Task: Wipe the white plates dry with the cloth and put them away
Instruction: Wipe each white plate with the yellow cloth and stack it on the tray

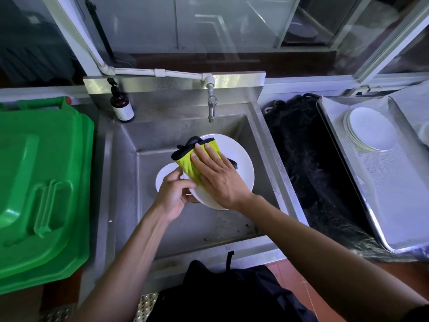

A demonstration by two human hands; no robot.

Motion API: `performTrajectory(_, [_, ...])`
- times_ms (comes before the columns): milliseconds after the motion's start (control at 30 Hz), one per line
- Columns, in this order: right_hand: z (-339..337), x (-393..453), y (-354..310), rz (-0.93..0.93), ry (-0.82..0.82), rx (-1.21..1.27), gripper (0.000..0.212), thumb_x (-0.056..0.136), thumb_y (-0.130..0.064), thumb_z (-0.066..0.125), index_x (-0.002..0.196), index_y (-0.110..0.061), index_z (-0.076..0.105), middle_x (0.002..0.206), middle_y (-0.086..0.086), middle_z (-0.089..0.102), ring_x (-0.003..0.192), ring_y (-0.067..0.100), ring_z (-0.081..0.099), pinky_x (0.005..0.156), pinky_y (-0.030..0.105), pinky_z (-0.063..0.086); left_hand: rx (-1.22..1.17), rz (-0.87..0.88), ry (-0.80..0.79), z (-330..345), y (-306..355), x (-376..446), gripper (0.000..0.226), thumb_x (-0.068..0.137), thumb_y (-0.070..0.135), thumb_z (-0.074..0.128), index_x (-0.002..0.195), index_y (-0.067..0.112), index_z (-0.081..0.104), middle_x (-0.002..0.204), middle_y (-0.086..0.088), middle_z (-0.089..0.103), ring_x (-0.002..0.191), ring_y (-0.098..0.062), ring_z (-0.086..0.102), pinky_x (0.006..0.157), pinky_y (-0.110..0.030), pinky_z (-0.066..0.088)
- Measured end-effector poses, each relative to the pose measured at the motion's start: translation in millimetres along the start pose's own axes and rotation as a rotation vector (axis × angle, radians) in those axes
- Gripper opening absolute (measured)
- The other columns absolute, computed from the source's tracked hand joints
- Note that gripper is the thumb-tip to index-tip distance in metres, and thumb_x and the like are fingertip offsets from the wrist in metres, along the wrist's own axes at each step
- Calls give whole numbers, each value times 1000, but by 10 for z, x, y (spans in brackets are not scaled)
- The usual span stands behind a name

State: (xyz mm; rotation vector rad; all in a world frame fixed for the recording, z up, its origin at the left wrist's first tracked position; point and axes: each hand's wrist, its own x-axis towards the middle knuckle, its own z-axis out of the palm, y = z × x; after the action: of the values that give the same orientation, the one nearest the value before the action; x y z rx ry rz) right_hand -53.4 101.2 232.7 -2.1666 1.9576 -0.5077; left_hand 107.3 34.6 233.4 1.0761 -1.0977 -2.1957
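Fingers of the left hand (175, 194) pinch the white plate's (241, 168) rim over the sink (130, 145), steadying it while the flat, straight-fingered right hand (218, 180) presses the yellow cloth (185, 165) across it.

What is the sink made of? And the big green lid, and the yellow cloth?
The sink looks like stainless steel: grey, dull sheen, with folded sheet edges. The green lid looks like glossy moulded plastic, with bright highlights on its ridges. The yellow cloth seems to be soft, fuzzy fabric, perhaps microfibre, with a black stitched edge; the right hand presses it flat.
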Motion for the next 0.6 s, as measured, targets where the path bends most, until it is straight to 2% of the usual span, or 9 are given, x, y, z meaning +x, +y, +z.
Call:
performTrajectory(133, [-16,42,43,42,27,22,54,110,-26,33,161,-18,21,170,0,7,157,22,0,125,48,12,19,3,17,30,11,-8,37,67,0,61,94,22,73,90,-10,66,79,-30,62,72,-50,49])
performTrajectory(267, [-23,117,84,307,115,86,55,110,-27,31,162,-17,15,170,2,0,157,25,-4,125,51,13,19,27,78,96,6,-26,40,63,-1,60,95,18,74,91,-12,65,78,-32,57,70,-50,43])
performTrajectory(367, [1,96,98,432,132,93,55,111,-27,28,163,-17,9,170,1,-5,157,23,-8,126,48,9,-4,57,131,133,3,-21,46,61,-2,60,100,18,75,94,-11,69,76,-31,62,67,-47,47])
performTrajectory(500, [60,-19,36,538,174,125,56,110,-26,28,163,-18,8,170,-1,-5,157,21,-8,126,47,7,-79,93,166,205,-20,-22,51,60,-5,59,99,22,78,91,-6,72,72,-24,64,61,-37,54])
performTrajectory(600, [124,-92,-31,581,171,163,57,110,-26,27,162,-21,4,170,-3,-8,157,19,-10,126,48,6,-123,97,199,251,-31,-2,52,60,-6,58,100,21,77,92,-8,70,74,-28,62,67,-39,51])
